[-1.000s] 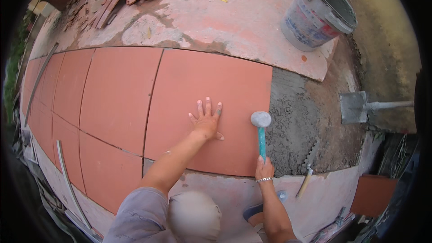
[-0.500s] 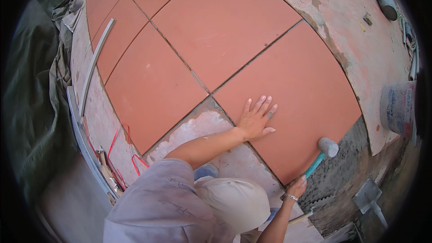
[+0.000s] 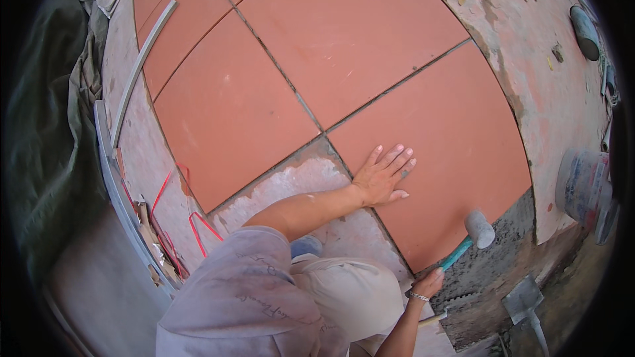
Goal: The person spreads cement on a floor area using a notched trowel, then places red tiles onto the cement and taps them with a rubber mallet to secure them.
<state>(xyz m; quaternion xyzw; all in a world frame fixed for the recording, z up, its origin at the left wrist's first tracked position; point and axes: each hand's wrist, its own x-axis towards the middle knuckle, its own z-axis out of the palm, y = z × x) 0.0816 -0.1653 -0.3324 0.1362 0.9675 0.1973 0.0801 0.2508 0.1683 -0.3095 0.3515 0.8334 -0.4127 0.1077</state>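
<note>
My left hand [image 3: 383, 177] lies flat with fingers spread on a large terracotta floor tile [image 3: 456, 125], near its left edge. Around the teal handle of a mallet [image 3: 480, 230] my right hand [image 3: 430, 282] is closed, at the tile's near corner. The mallet's pale grey head is over the tile's near right edge; whether it touches the tile I cannot tell. Dark grey mortar [image 3: 493, 258] shows beside that edge. Narrow joints part this tile from the neighbouring tiles [image 3: 241, 109] to the left and beyond.
A trowel [image 3: 524, 301] lies on the ground at the lower right. A clear plastic bucket [image 3: 582, 185] stands at the right, with a dark cylinder [image 3: 585, 32] farther back. On the left are a metal strip [image 3: 141, 69], red strapping [image 3: 159, 208] and a dark green tarp [image 3: 46, 139].
The whole view has shifted and turned slightly. My left hand stays flat on the tile, and the mallet remains in my right hand, its head slightly lower in the picture.
</note>
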